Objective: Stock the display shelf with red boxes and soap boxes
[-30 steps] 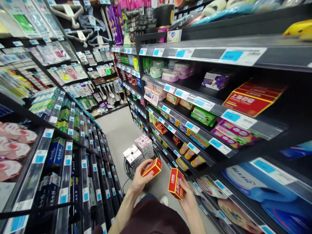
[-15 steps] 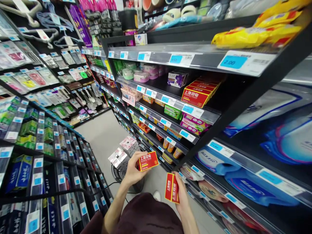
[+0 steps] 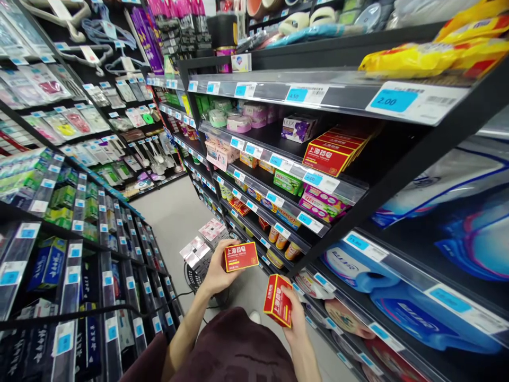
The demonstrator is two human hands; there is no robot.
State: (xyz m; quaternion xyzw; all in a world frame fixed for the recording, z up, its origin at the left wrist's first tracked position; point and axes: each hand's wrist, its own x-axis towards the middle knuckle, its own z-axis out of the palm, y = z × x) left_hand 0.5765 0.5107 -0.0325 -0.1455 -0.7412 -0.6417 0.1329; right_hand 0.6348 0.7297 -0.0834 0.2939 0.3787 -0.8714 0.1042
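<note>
Head view: at the lower centre of the frame I have the left hand (image 3: pixel 217 273) pinching a red box (image 3: pixel 241 257) by its left end, printed face towards me. Lower and to the right, the right hand (image 3: pixel 293 313) grips a second red box (image 3: pixel 278 301), apart from the first. Similar red packs (image 3: pixel 332 151) lie on a shelf right of centre; a black basket (image 3: pixel 193 277) holding pale boxes (image 3: pixel 194 250) sits left of the hands.

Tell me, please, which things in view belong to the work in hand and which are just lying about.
Part of the work:
red box, held in the left hand
second red box, held in the right hand

Just lying about:
yellow packets
purple box
green box
blue containers
</note>
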